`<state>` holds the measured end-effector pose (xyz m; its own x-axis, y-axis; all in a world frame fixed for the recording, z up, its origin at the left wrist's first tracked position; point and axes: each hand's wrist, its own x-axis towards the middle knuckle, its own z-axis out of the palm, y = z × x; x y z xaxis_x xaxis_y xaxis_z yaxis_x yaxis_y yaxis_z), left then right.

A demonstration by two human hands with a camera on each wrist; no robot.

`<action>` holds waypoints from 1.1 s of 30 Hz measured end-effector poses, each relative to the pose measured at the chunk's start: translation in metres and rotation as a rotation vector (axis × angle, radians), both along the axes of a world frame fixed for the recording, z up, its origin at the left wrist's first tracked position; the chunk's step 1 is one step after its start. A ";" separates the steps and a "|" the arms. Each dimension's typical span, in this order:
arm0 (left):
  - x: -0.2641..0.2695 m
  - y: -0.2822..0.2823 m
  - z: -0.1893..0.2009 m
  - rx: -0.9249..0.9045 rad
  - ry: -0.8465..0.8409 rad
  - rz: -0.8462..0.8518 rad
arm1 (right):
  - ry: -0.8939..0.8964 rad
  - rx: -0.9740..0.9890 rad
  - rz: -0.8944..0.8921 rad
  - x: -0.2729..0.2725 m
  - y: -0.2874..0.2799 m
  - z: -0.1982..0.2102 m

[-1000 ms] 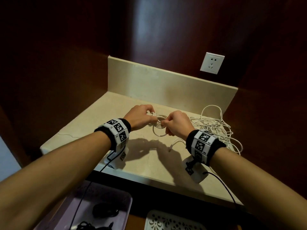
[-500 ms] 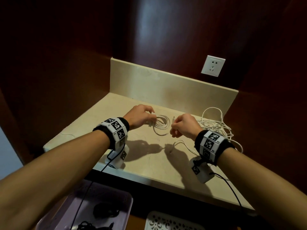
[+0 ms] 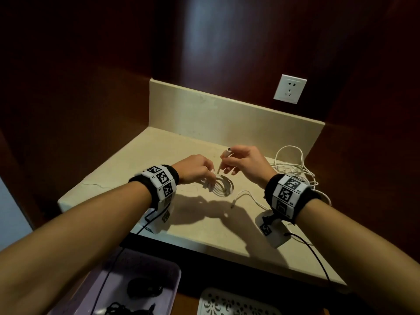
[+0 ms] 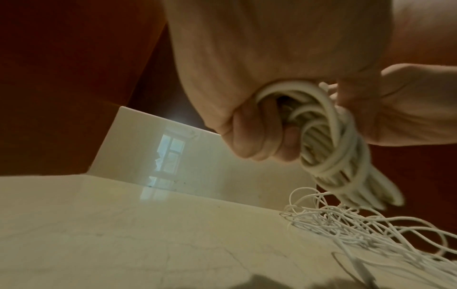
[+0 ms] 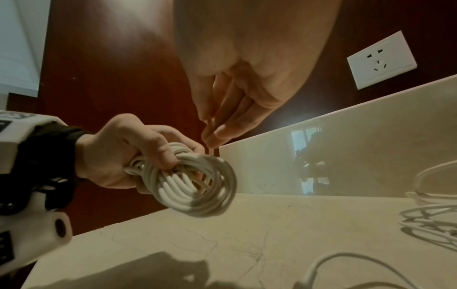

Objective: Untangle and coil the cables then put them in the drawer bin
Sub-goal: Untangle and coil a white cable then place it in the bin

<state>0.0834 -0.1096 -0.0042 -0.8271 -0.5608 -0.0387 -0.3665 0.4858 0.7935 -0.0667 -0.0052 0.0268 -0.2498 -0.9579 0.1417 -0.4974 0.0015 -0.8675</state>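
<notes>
The left hand (image 3: 193,168) is curled tight around a coil of white cable (image 3: 221,186), and the loops stick out past its fingers (image 5: 158,148). In the left wrist view, the coil (image 4: 329,140) hangs from the fist just above the counter (image 3: 204,223). The right hand (image 3: 247,164) is just beside the left one, a little higher. Its thumb and fingertips pinch the loose end of the same cable, and the small plug (image 3: 227,153) pokes up out of the pinch. A short bit of cable runs down from the pinch to the coil.

Below the right hand, a thin white cable end (image 3: 244,196) lies flat on the counter. Past the right wrist, further to the right, sits a messy pile of thin white cables (image 3: 293,169), still all tangled up. It is well apart from the coil.

Close to the person, under the front edge of the counter, there is a purple bin (image 3: 141,269) below the left arm. Dark things lie in it, but they are too dim to make out. A white tray with a cut-out pattern (image 3: 227,303) sits next to the bin.

Far behind both hands, a white wall socket (image 3: 289,88) is on the dark wooden wall.
</notes>
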 end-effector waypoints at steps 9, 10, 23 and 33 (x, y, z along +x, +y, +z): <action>0.007 -0.008 0.000 -0.053 0.044 0.022 | 0.019 0.063 0.137 0.002 0.012 0.004; 0.007 -0.007 0.000 -0.048 0.054 0.028 | -0.007 0.070 0.145 0.002 0.012 0.004; 0.006 -0.003 0.004 -0.206 0.086 0.109 | -0.022 0.290 0.058 -0.003 0.010 -0.001; 0.001 0.000 -0.004 -0.135 0.028 0.040 | 0.222 0.141 -0.041 0.007 0.006 0.001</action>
